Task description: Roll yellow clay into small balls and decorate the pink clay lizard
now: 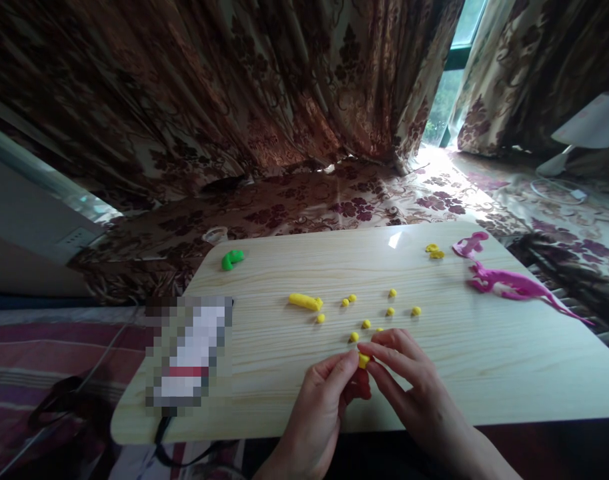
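Observation:
Near the table's front edge, my left hand pinches a small lump of yellow modelling clay between thumb and fingers. My right hand grips the same lump from the other side with its fingertips. Just beyond my hands lie several small yellow clay balls, scattered loosely. Left of them rests a thick yellow clay roll, its right end rough. One ball is partly hidden by my right hand.
The wooden table carries a green clay piece at back left, and yellow bits and pink clay shapes at right. A blurred-out object with a black strap lies at left. A lamp stands beyond.

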Available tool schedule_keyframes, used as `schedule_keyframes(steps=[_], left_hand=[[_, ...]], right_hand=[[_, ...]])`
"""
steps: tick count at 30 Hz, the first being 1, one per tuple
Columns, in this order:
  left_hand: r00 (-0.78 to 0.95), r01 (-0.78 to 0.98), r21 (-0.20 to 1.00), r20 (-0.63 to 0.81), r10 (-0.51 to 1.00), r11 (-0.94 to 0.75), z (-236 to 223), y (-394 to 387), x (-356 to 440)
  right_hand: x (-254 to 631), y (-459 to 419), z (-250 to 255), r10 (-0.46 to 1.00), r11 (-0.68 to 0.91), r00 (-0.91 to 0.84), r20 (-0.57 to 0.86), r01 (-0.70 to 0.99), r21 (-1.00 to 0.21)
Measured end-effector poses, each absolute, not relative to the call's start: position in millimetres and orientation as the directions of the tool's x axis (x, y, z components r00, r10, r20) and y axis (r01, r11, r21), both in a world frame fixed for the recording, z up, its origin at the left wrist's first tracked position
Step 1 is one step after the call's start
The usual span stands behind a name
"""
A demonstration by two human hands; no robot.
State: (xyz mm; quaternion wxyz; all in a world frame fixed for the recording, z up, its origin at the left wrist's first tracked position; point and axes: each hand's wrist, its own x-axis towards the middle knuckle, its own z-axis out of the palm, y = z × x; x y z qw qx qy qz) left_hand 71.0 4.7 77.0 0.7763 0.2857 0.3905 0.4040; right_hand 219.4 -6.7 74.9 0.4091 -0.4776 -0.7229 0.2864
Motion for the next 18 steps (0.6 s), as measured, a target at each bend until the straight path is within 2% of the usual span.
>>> schedule_keyframes(steps=[3, 5, 10, 15, 18], left_hand=[[0.317, -0.307, 0.83, -0.373, 0.872, 0.466, 74.8, 1.3, 71.4], [0.314, -0.259, 0.837, -0.4, 0.861, 0.482, 73.9, -1.6, 73.6], [0.249, -0.263, 0.848, -0.402, 0.881, 0.461, 68.7, -3.9, 78.3], [0.265, -0.202, 0.893, -0.347, 0.9, 0.403, 61.1, -0.4, 73.1], [0.272, -0.197, 0.896, -0.339, 0.9, 0.397, 62.9, 0.6, 71.3]], right_hand=[[220.8, -7.2, 70.4, 0.916, 0.401, -0.215, 0.339, 0.513, -0.759], [220.5, -7.4, 69.1, 0.902, 0.429, -0.226, 0.367, 0.544, -0.721], [216.5, -6.5, 69.4, 0.869, 0.469, -0.194, 0.455, 0.619, -0.63], [212.7, -8.3, 72.2, 0.873, 0.464, -0.258, 0.413, 0.701, -0.541], [213.5, -9.9, 73.5, 0.881, 0.465, -0.292, 0.371, 0.67, -0.578]])
